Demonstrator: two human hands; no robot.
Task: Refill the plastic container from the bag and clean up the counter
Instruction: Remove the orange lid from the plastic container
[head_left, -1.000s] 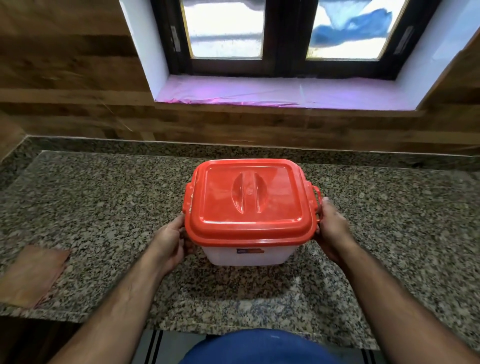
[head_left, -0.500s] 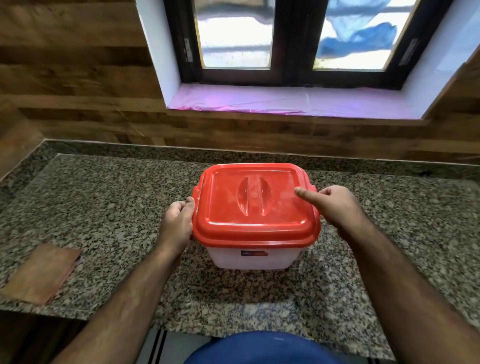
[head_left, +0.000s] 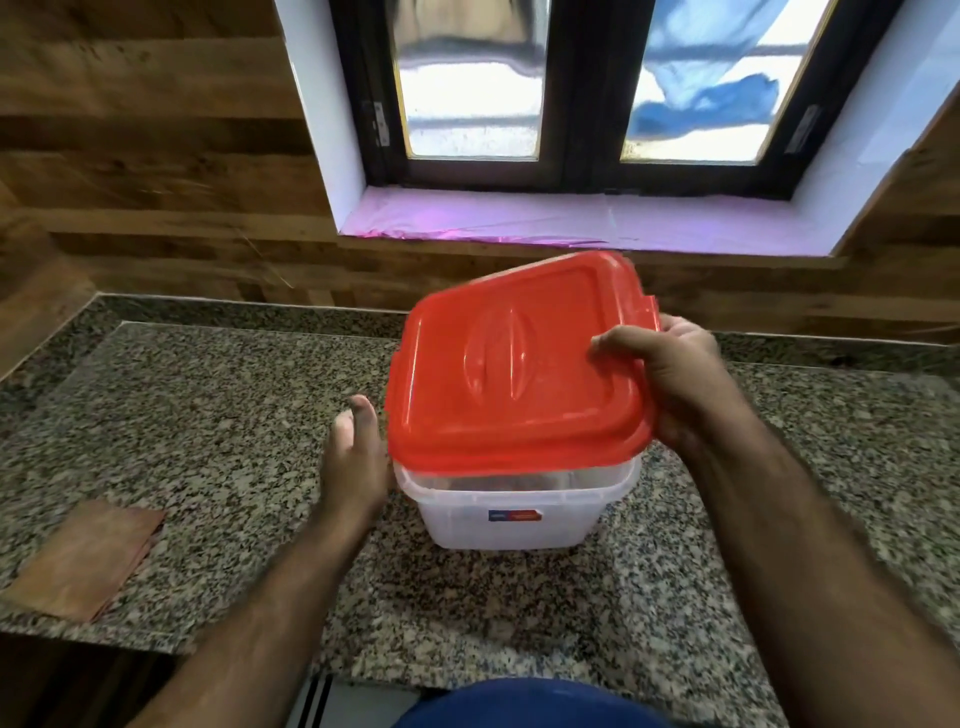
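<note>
Head view: my right hand (head_left: 675, 384) has its fingers (head_left: 618, 345) clamped on the square red plastic lid (head_left: 509, 364), tilted up off the translucent plastic container (head_left: 509, 514) standing on the speckled granite worktop (head_left: 208, 441). Left hand (head_left: 356, 457) released, beside the container wall. Risk: one-edge grip, lid could slip. Container's blue-red label (head_left: 515, 515) unreadable. No bag visible.

The tilted red lid (head_left: 514, 364) hides the clear container's (head_left: 509, 519) inside and far rim.

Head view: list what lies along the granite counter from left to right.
Flat brown folded cloth → left hand → clear plastic container under its tilted red lid → right hand.
</note>
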